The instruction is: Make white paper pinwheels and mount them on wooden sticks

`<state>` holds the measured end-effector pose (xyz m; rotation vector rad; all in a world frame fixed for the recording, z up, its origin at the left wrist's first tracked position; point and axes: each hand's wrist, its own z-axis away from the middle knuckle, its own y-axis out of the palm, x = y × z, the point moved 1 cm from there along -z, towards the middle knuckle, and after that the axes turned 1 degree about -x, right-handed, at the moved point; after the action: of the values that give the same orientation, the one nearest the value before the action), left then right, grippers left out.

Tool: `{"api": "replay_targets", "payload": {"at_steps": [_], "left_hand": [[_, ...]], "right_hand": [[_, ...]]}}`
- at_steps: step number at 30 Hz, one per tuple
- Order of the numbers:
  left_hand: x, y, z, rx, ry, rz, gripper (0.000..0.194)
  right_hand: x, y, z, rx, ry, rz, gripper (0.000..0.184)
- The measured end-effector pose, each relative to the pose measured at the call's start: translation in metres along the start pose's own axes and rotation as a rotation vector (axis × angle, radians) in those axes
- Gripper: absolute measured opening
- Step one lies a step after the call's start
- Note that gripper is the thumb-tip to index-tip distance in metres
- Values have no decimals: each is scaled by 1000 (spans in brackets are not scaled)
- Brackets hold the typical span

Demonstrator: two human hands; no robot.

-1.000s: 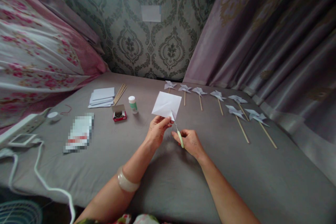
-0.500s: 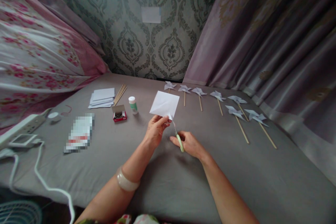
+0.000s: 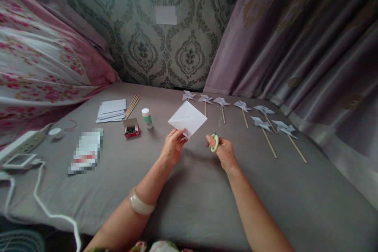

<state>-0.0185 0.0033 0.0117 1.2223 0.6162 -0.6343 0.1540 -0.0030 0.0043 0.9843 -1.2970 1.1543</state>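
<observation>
A square sheet of white paper [image 3: 188, 119] is pinched near its lower left edge by my left hand [image 3: 173, 145], raised over the grey cloth with one corner toward me. To the right, my right hand [image 3: 223, 151] is closed round the pale green handles of a pair of scissors [image 3: 215, 143]. The blades point up and away, apart from the paper. Beyond and to the right of the scissors lie several white paper pinwheels [image 3: 242, 106] on wooden sticks.
At the left are a stack of white paper [image 3: 111, 110], wooden sticks [image 3: 132, 106], a red box of small metal pieces [image 3: 132, 130] and a white-and-green bottle [image 3: 147, 118]. A pixelated packet [image 3: 87, 150] and a power strip [image 3: 25, 141] with cables lie farther left.
The scissors have come away from the paper's lower corner and moved right with my right hand. My left hand has turned the paper so a corner points toward me.
</observation>
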Motion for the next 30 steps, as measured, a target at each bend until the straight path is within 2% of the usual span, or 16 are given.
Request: {"api": "replay_targets", "payload": {"at_steps": [6,11,15,23,30], "left_hand": [[4,-1,0,65,-28,-53,31],[8,-3,1,116,-7,-126,27],[7,-2,3,77,5,-203,24],[11,-5,0,43,0,-304,30],[12,-7,-3,12,32,-298,35]], "right_hand": [[-2,-4,-6,-85,-38,-123,39],[-2,-8,-10,-81,-37,-189,39],[-3,-11,-13,-53,-15,-203,42],[-1,-11,-11,35,23,-205,41],[-5,-7,-10,52,3,-156,36]]}}
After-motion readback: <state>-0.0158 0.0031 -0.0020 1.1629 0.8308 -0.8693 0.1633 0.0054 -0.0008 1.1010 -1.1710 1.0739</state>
